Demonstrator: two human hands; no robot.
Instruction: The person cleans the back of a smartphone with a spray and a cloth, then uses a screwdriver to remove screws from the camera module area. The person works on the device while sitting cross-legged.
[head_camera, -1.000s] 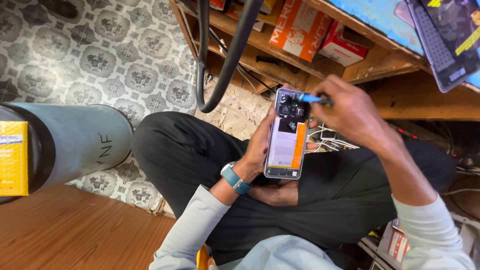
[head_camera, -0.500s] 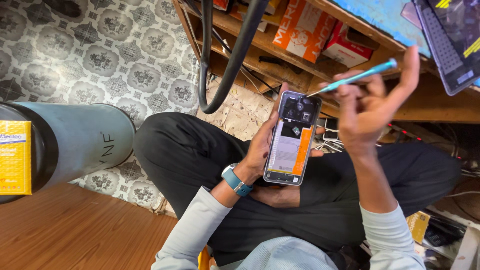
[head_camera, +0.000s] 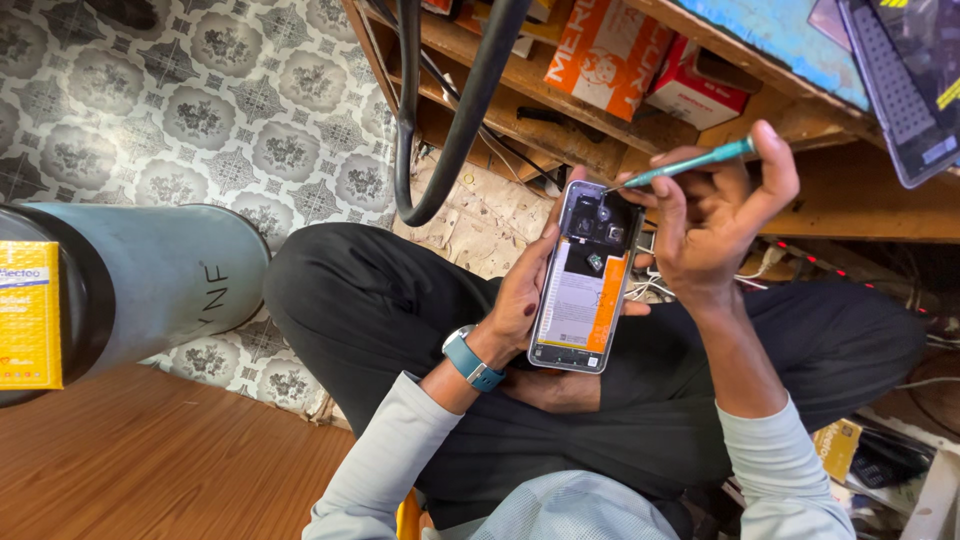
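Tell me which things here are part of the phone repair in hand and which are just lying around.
In use:
opened phone, held in the left hand
teal screwdriver, held in the right hand

Lying about:
black hose
orange box on the shelf
grey cylinder
yellow box

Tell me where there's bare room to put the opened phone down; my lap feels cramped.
Bare patches: the patterned floor between the grey cylinder and the wooden shelf, and the brown wood surface below the cylinder. Crowded: the shelf with its boxes and black hose, and the wires behind the phone in the left hand.
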